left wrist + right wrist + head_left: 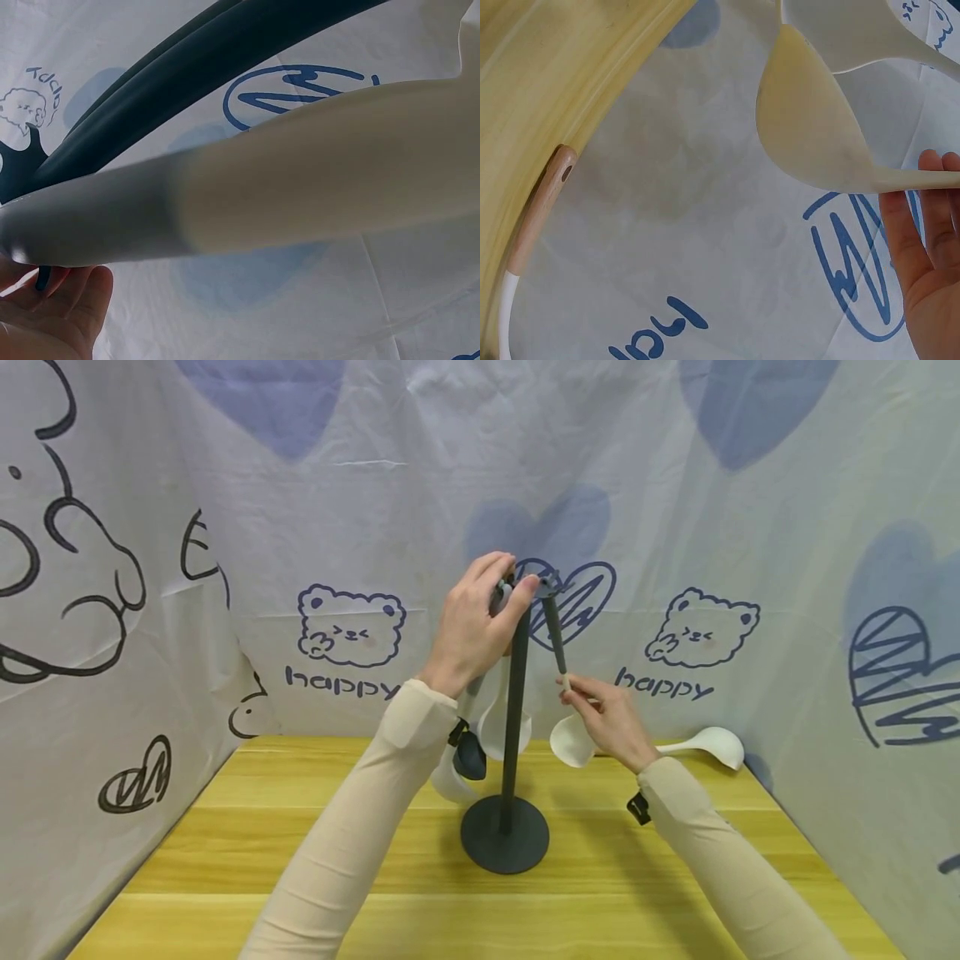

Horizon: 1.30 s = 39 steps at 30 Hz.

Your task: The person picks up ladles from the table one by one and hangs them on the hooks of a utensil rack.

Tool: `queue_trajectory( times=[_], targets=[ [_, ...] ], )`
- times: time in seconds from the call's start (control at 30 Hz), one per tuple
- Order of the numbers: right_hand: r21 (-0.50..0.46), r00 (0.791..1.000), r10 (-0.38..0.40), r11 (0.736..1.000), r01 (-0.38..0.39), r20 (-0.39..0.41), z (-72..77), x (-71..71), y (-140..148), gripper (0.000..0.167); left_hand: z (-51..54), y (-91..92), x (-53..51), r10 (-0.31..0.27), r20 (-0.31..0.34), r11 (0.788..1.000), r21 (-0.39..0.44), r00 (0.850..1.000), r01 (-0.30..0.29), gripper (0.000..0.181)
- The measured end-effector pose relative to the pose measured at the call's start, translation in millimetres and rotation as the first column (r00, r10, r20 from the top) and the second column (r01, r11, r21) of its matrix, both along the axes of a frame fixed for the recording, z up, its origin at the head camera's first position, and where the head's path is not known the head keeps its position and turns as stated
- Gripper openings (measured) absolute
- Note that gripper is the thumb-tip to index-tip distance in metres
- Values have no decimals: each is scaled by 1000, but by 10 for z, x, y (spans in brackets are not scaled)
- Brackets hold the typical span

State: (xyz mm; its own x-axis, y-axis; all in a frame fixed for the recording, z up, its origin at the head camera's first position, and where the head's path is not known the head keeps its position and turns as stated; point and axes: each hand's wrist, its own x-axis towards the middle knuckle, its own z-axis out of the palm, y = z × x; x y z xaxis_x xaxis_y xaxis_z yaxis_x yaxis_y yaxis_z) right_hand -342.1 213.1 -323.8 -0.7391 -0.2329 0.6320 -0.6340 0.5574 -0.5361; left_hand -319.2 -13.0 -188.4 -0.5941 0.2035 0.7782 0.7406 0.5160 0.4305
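Note:
A dark utensil stand (517,718) with a round base stands upright on the table. My left hand (472,622) grips the top of it, fingers over the far side and thumb to the right. From its right side a cream ladle (573,742) with a dark grey handle hangs, tilted, its handle top at the hook ring. My right hand (611,718) pinches this ladle just above the bowl; the right wrist view shows its fingers at the neck. Left of the post hang a white ladle (495,731), a dark ladle (470,756) and another pale one (452,781).
A white ladle (712,743) lies at the back right of the table; its wooden handle (544,206) shows in the right wrist view. The wooden table (337,860) meets a printed cloth backdrop (420,485) behind and at both sides.

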Motion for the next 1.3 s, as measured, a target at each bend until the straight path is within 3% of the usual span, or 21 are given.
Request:
queue_trajectory(
  times=[0.3, 0.83, 1.3],
  targets=[
    [17, 1000, -12, 1000, 11, 16, 32, -29, -63, 28, -5, -2, 9, 6, 9, 1000, -10, 1000, -6, 54],
    [-16, 989, -150, 989, 149, -16, 42, -186, -216, 26, -12, -4, 1, -3, -12, 1000, -3, 1000, 3, 53],
    [-6, 991, -132, 991, 132, 24, 26, -178, -260, 27, -6, 1, -7, 8, 2, 1000, -11, 1000, -8, 55]
  ],
)
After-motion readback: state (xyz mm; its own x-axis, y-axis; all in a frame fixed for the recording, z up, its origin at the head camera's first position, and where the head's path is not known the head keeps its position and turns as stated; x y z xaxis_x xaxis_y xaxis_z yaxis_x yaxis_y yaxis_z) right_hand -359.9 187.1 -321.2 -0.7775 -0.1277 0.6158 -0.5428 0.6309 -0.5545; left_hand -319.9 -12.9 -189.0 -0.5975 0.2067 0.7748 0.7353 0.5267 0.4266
